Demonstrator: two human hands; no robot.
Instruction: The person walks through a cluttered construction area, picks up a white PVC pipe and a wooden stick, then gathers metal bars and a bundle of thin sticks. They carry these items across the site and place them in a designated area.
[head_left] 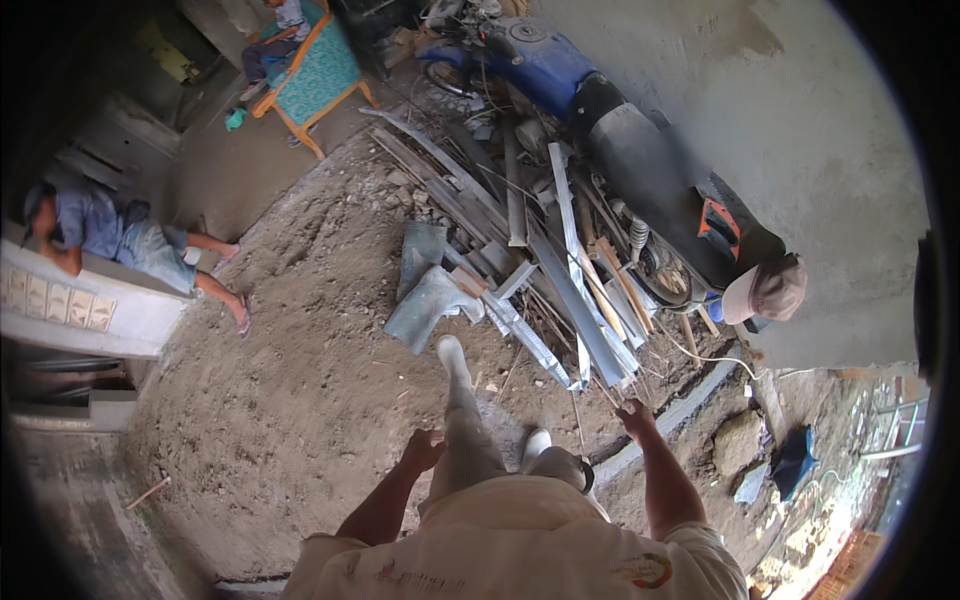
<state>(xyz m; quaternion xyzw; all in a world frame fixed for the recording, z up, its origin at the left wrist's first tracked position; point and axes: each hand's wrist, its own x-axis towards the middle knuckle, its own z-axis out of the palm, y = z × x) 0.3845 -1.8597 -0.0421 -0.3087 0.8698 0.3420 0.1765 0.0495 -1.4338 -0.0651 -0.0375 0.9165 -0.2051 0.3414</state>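
Several metal strips (588, 335) fwd, nr R hand (635, 419), L hand (425, 450) farther; can't tell grips.

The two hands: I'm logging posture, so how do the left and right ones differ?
The left hand is beside the left leg, away from the scrap pile; the right hand is out close to the pile's near ends. The left hand's fingers point rightward; the right hand's point forward, toward the pile. Both are bare. Whether the right hand grips anything is unclear.
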